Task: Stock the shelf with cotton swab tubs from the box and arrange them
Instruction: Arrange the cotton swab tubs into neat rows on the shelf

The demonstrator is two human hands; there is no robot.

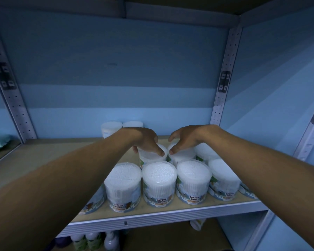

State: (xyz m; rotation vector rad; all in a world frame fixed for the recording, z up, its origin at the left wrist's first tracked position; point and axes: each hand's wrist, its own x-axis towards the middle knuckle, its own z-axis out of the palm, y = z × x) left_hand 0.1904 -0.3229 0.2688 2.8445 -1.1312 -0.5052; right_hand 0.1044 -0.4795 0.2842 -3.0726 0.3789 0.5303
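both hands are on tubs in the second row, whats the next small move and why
Probably let go of both. The left hand grips one clear round plastic cotton swab tub from above and the right hand grips its neighbour tub; both appear seated on the wooden shelf board, behind the front row.

I read "COTTON BUDS" on the labels of four front tubs [123, 185] on my shelf [152, 217]; the smaller print beneath is too blurred for me to read.
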